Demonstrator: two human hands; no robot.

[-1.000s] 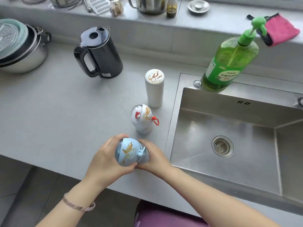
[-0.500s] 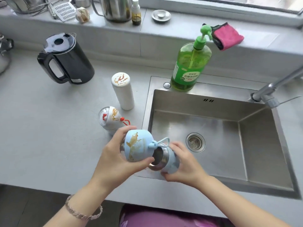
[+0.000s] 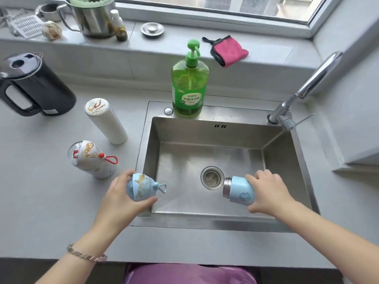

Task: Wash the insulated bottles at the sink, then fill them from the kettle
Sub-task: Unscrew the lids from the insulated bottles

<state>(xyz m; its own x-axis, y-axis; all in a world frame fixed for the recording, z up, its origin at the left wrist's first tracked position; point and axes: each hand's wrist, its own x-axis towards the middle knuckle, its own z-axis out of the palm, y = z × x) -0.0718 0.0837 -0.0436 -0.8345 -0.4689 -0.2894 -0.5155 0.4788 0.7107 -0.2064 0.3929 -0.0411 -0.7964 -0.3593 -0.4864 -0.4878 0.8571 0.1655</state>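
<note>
My left hand grips the blue bottle's domed lid, stained brown, at the sink's left rim. My right hand holds the blue insulated bottle tipped on its side over the steel sink, its open steel mouth pointing left toward the drain. A white bottle with a red loop and a tall white cylinder bottle stand on the counter to the left. The black kettle is at the far left.
A green dish-soap pump bottle stands behind the sink. The tap rises at the right rear. On the sill lie a pink cloth, a sink plug, a steel pot and a small bottle.
The lid has come off the blue bottle. My right hand carried the open bottle rightward over the sink and tipped it; my left hand kept the lid. The view shifted right.
</note>
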